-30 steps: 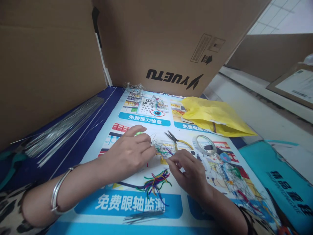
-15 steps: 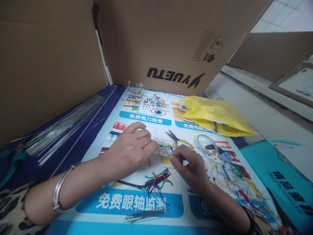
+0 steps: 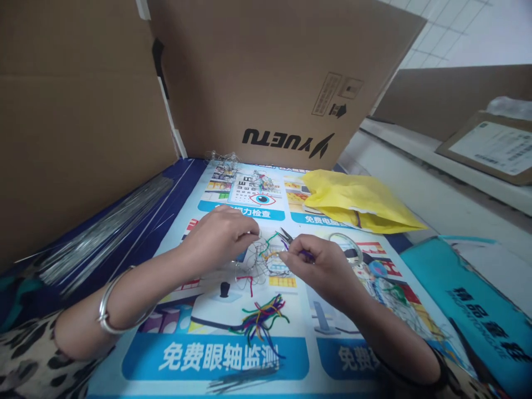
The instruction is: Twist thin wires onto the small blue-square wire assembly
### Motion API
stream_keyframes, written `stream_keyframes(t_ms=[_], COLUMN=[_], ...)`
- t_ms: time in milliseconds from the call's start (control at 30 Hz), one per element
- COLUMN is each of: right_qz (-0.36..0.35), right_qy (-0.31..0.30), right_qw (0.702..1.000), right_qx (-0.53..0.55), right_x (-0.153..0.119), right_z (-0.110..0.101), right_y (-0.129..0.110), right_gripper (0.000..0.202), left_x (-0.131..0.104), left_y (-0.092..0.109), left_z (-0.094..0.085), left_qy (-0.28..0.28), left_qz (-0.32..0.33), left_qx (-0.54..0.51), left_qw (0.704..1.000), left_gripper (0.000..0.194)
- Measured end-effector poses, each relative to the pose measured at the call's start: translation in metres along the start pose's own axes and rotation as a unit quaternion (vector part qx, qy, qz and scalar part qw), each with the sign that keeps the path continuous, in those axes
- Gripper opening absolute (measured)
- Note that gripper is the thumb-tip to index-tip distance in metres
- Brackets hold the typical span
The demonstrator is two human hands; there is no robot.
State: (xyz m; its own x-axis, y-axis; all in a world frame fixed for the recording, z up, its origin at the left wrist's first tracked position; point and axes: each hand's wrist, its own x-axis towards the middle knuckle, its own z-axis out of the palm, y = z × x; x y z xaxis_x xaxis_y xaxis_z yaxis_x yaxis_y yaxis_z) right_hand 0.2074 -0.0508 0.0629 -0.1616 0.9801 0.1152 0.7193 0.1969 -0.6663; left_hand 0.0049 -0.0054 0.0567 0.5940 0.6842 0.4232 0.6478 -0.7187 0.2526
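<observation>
My left hand (image 3: 224, 235) is closed in a pinch at the upper left edge of a tangled thin wire piece (image 3: 260, 257) with red, green and orange threads on it. My right hand (image 3: 318, 263) pinches at the right side of the same wire piece; purple thread shows by its fingers. Pliers (image 3: 286, 235) lie just behind my right hand, their handles mostly hidden by it. A pile of colourful threads (image 3: 266, 318) rests in front of both hands, and a small bundle of short dark wires (image 3: 245, 378) lies nearer to me.
Long silvery wires (image 3: 108, 233) lie at the left. A large cardboard sheet (image 3: 266, 83) stands behind. To the right are a yellow bag (image 3: 361, 199), a tape roll (image 3: 347, 247), more wire pieces (image 3: 399, 299) and a teal bag (image 3: 469, 310).
The view has shifted a little. My left hand has turned and its fingers have drawn together on the wire piece, which shows more fully between the hands. My right hand now covers the pliers' handles.
</observation>
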Motion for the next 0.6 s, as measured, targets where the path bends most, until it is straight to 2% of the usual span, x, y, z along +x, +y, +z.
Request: stream_keyframes(t_ms=[333,600], right_qz=[0.004,-0.006], right_qy=[-0.006,-0.007], right_qw=[1.000,1.000], right_qx=[-0.012,-0.012], right_x=[-0.0007,0.0005], right_z=[0.0009,0.0031], right_y=[0.0021,0.0045], right_gripper=[0.022,0.022], left_x=[-0.0003,-0.0005], left_y=[-0.0025,-0.0031], left_z=[0.0061,0.0076], left_qy=[-0.023,-0.013], left_qz=[-0.017,0.000], left_qx=[-0.031,-0.028], left_qw=[0.999,1.000], left_gripper=[0.012,0.015])
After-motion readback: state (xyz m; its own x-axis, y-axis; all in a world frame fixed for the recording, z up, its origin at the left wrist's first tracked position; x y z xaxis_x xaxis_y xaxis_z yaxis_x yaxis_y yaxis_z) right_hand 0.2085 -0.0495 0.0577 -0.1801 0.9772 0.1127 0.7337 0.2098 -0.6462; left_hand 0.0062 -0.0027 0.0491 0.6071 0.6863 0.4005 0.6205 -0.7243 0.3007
